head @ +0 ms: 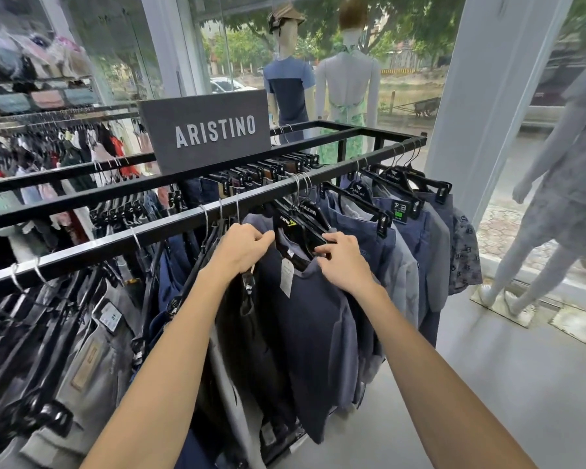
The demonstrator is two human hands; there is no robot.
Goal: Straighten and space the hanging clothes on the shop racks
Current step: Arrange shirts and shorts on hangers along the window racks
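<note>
Head view: your navy T-shirt on its black hanger hangs mid-frame from the rack rail. Your left hand grasps its 9 o'clock shoulder. Your right hand curls its fingers round the hanger's 3 o'clock arm. At 12 o'clock stands the ARISTINO sign.

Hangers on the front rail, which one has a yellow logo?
The black hanger holding the navy top; the neighbouring hangers read Aristino in white.

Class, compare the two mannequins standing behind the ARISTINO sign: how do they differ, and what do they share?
The left mannequin wears a blue T-shirt; the right mannequin wears a green halter dress. The left mannequin has a brown hat; the right mannequin has short brown hair. Both are pale, upright, and stand by the window.
</note>
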